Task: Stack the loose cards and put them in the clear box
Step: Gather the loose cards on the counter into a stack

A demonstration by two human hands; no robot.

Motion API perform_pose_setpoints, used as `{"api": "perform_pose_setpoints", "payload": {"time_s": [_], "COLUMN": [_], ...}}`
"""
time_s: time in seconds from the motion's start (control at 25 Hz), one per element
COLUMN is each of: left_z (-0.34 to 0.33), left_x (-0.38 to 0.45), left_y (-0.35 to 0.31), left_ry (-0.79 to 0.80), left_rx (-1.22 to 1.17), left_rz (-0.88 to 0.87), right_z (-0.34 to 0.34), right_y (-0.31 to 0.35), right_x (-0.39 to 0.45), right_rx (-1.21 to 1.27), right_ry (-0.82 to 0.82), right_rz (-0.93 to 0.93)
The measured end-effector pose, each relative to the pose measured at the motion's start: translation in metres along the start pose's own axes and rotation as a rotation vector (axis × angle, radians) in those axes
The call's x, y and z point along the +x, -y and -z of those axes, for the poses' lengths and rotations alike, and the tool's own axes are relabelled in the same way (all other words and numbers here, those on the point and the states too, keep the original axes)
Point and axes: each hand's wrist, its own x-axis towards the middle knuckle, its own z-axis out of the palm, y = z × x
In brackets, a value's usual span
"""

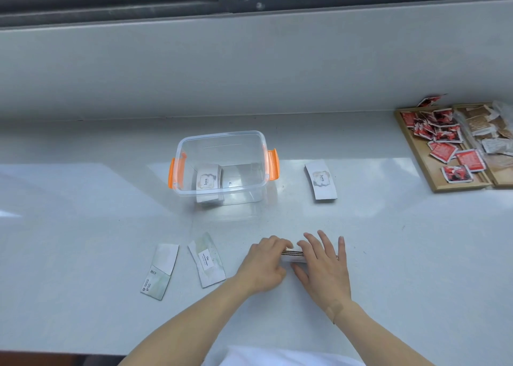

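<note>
Both hands — left hand (263, 265), right hand (323, 268) — clamp a card stack (294, 255) on the surface, near the clear box (222, 168) (some cards inside). An uneven grip could spill it.

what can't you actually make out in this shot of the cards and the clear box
Head view only:
- Stack of cards on the counter: both hands cover it, only a striped edge shows, so count and faces are unknown.
- Left hand and right hand: their grip on it is hidden.
- Pile in the clear box: only the top "love" card is readable.
- Small print on the two loose cards: too small.
</note>
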Motion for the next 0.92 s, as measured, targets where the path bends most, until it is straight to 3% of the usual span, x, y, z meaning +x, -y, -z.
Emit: {"api": "perform_pose_setpoints", "payload": {"time_s": [0.2, 0.44, 0.92], "left_z": [0.045, 0.092, 0.093], "left_x": [-0.025, -0.045, -0.044], "left_y": [0.070, 0.133, 0.137], "left_ry": [-0.005, 0.135, 0.136], "left_rx": [0.266, 0.592, 0.594], "left_rz": [-0.053, -0.067, 0.004], "right_z": [0.000, 0.001, 0.003], "right_y": [0.000, -0.003, -0.006], "right_x": [-0.003, -0.003, -0.002], "right_rx": [-0.018, -0.030, -0.001], "right_ry": [0.011, 0.037, 0.063], "right_rz": [0.015, 0.031, 0.043]}}
